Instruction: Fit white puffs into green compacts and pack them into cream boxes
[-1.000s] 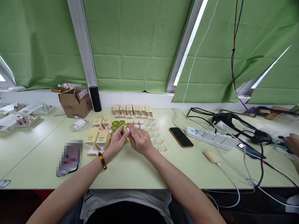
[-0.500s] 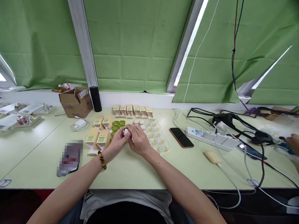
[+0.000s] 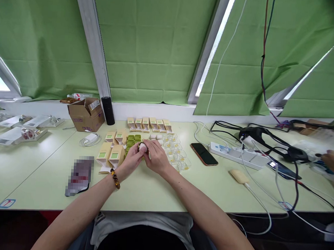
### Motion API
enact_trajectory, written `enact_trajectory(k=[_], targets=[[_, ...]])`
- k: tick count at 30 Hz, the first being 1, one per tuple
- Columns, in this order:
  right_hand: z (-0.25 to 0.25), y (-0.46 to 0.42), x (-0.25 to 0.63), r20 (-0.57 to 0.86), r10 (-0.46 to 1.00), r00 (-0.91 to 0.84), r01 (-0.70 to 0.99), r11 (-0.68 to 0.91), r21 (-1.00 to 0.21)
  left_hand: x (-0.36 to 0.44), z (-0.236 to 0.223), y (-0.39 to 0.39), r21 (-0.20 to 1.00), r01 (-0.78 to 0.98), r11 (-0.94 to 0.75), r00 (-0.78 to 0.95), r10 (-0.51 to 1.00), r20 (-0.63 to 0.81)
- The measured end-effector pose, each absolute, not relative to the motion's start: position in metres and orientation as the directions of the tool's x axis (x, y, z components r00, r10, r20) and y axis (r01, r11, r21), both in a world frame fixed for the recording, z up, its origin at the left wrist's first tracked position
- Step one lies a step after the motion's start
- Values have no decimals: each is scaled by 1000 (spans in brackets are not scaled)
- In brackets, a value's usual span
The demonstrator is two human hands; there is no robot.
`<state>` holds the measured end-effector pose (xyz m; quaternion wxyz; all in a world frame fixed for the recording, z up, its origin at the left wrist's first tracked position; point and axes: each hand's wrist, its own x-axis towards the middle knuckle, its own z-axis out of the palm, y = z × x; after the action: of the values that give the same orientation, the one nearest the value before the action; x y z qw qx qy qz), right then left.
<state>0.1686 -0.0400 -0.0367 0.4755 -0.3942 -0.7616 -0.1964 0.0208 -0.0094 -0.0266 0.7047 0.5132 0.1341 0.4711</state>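
White clothing (image 3: pixel 149 218) shows below the near edge of a pale green desk (image 3: pixel 150 196), where a person works with both hands together. Beyond a beaded bracelet (image 3: pixel 115 178), the left hand (image 3: pixel 130 159) has its grip closed around a small object (image 3: pixel 142 148); the right hand (image 3: pixel 157 159) meets it, fingers clamped on the same piece. Held just above the desk between the two hands, the object turns a pale, dark-rimmed end toward the camera. Fingers cover the rest, so the direction of its long axis cannot be told.

To the left stand four cream boxes (image 3: pixel 117 156) with green labels. Just past the fingers sit green cups (image 3: pixel 134 139) and pale cylinders (image 3: pixel 156 138), partly hidden, with clear plastic pieces (image 3: pixel 176 149) spread to the right. Farther back, six cream cartons (image 3: pixel 153 125) line up before green blinds (image 3: pixel 142 46).
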Motion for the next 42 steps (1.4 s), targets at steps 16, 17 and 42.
enact_trajectory(k=[16, 17, 42], targets=[[-36, -41, 174, 870, 467, -157, 714, 662, -227, 13, -22, -3, 705, -640, 306, 620, 747, 239], [-36, -41, 174, 869, 472, -150, 702, 670, -242, 13, -20, -3, 705, -636, 312, 621, 749, 229], [-4, -152, 282, 432, 886, -168, 954, 256, -156, 4, -20, 12, 677, -699, 230, 438, 886, 152]])
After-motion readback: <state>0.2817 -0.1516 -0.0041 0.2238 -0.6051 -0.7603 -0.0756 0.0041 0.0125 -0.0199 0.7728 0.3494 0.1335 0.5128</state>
